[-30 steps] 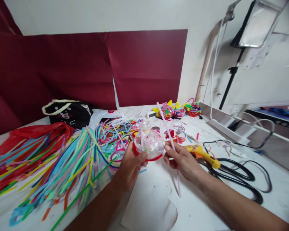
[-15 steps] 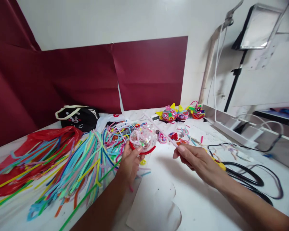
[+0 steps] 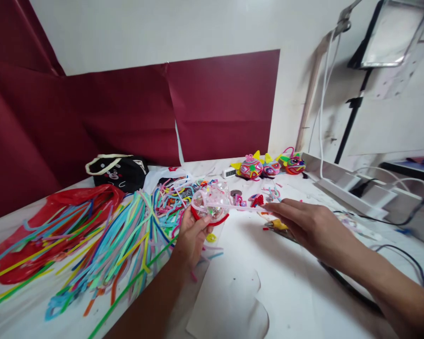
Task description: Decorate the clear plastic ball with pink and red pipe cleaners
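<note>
My left hand (image 3: 193,235) is closed around the lower edge of a clear plastic ball (image 3: 217,200) with shiny bits showing through it. A red pipe cleaner (image 3: 219,221) runs along the ball's underside. From the ball's front, a pale pink pipe cleaner (image 3: 243,207) stretches nearly level to the fingertips of my right hand (image 3: 300,219), which pinch its far end. The palm of that hand faces down, fingers long and close together. Just below it lies a yellow-nosed tool (image 3: 280,224) like a glue gun, partly hidden by the hand.
Bunches of coloured pipe cleaners (image 3: 127,245) and a red plastic bag (image 3: 106,193) cover the left side. Decorated balls (image 3: 251,167) stand at the back, near a small white digital timer (image 3: 229,173). White paper (image 3: 226,296) lies in front; a cable tray (image 3: 342,188) runs along the right.
The pale pink pipe cleaner has swung down from a raised slant to nearly level, reaching the ball. My right hand has moved slightly up and right, its palm turning down; the left keeps its hold.
</note>
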Demonstrator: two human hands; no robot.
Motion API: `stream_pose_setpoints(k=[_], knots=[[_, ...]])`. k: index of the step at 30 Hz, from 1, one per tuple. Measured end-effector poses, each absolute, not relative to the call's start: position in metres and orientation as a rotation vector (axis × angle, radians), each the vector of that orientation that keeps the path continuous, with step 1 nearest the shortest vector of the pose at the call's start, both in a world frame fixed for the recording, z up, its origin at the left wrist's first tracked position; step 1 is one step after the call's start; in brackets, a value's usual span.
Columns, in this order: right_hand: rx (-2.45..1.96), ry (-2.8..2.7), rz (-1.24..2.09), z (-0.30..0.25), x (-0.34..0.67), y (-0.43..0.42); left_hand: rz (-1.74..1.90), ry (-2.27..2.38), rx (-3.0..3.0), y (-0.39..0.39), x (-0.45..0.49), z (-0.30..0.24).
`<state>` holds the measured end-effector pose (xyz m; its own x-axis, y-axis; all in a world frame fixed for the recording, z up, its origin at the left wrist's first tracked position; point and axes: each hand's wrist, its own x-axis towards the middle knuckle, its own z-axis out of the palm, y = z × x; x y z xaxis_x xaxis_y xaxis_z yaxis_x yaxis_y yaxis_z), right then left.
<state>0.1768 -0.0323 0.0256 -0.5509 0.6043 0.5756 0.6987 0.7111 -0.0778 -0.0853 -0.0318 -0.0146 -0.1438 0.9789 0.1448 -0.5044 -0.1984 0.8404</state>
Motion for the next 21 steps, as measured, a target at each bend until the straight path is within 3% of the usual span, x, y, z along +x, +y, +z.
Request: stream_pose_setpoints(k=[7, 21], knots=[[-0.986, -2.321, -0.432, 0.024, 0.180, -0.027, 1.613, 0.786, 0.910, -0.032, -0.086, -0.017], [-0.997, -2.343, -0.459, 0.011, 0.183, -0.023, 1.597, 0.941, 0.963, -0.034, -0.080, -0.017]])
